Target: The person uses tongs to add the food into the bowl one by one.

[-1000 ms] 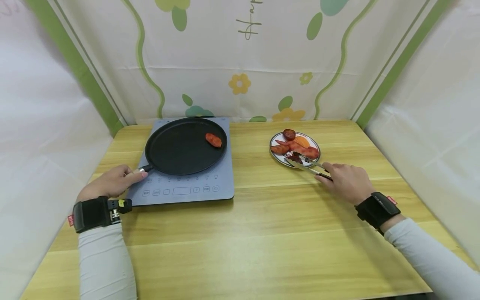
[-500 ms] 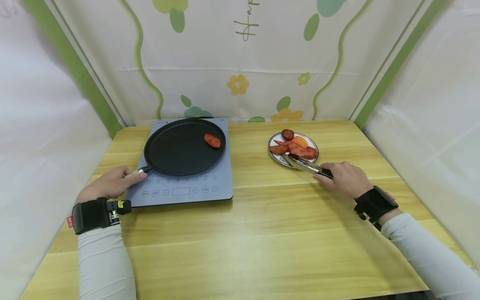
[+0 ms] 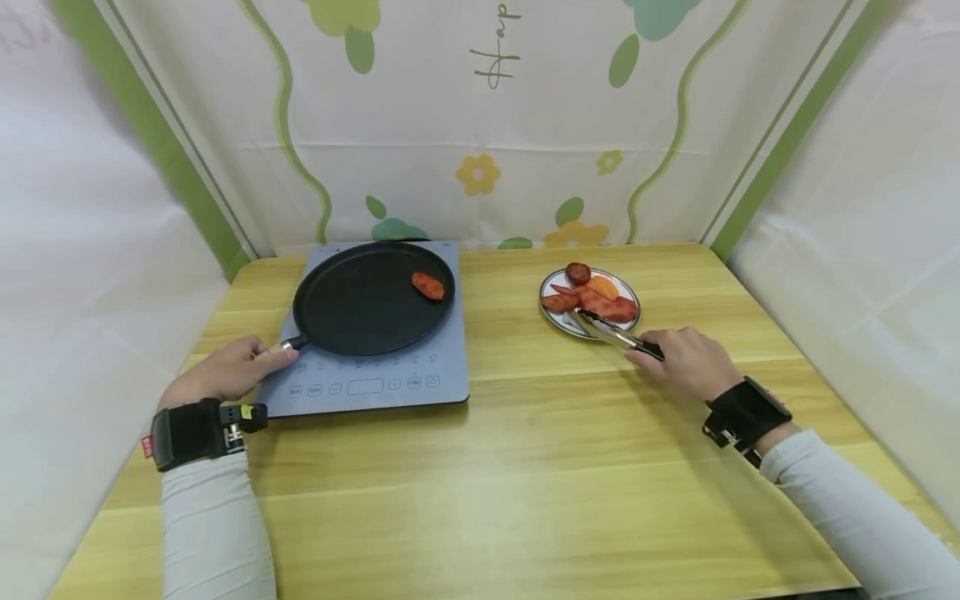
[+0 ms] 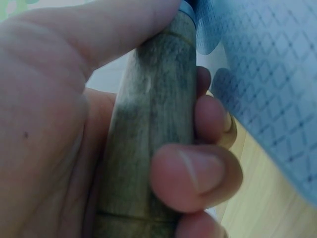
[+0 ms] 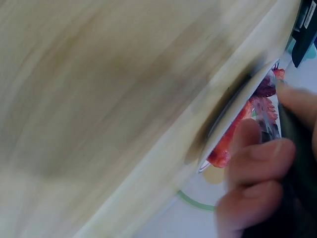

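My left hand [image 3: 225, 367] grips the wooden handle [image 4: 153, 109] of a flat black frying pan [image 3: 360, 308], its fingers curled round the wood. One reddish sausage-like piece [image 3: 428, 286] lies at the pan's right side. In my right hand [image 3: 690, 360] are metal tongs [image 3: 611, 331] with black grips, their arms drawn close together. The tong tips are at the near side of a white plate [image 3: 551, 315] with a dark rim. At those tips shows a dark piece of food [image 5: 266, 87], partly hidden by the tongs.
Beneath the pan is a grey induction cooker [image 3: 375, 396] on the wooden table [image 3: 465, 492]. The plate also bears a reddish strip [image 3: 611, 307], an orange round piece [image 3: 603, 287], a browned piece [image 3: 558, 302] and a dark round slice [image 3: 578, 272]. A patterned curtain [image 3: 420, 108] stands behind.
The tongs' arms, spread over the dark piece a second ago, have come together at the plate. My right wrist has turned slightly. My left hand keeps its hold on the pan handle.
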The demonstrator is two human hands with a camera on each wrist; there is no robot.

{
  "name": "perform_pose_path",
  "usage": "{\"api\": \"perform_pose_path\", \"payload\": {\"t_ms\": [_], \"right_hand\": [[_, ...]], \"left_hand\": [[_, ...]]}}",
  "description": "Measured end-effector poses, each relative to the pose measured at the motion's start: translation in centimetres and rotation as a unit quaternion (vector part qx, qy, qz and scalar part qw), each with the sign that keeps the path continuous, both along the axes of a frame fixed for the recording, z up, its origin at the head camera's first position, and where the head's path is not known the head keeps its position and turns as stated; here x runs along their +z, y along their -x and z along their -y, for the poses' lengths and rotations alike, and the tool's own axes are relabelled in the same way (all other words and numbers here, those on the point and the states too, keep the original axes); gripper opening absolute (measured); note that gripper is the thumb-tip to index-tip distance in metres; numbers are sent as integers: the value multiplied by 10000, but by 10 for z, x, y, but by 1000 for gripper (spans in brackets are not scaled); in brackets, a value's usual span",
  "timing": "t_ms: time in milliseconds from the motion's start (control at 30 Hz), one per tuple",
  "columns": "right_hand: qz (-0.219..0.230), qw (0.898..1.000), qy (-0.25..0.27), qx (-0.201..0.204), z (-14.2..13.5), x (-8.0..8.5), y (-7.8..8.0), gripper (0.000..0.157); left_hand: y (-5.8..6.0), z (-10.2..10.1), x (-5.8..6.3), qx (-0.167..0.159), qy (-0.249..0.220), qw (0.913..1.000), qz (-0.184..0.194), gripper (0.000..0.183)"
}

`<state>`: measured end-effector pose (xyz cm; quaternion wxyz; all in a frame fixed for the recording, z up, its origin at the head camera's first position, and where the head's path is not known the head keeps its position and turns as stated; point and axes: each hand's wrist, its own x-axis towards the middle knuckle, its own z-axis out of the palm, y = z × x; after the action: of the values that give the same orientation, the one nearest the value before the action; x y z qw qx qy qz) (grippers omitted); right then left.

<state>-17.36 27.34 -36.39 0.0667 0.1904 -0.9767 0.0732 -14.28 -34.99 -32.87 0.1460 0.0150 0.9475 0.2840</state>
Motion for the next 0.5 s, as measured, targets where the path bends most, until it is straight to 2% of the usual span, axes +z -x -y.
{"api": "perform_pose_path", "payload": {"t_ms": [200, 500], "right_hand": [[58, 9998, 171, 10, -2, 1, 0, 35], [295, 9995, 104, 43, 0, 3, 0, 29]], "left_hand": [[-1, -2, 2, -2, 23, 10000, 23, 54], [0, -1, 1, -20, 83, 10000, -25, 54]]}}
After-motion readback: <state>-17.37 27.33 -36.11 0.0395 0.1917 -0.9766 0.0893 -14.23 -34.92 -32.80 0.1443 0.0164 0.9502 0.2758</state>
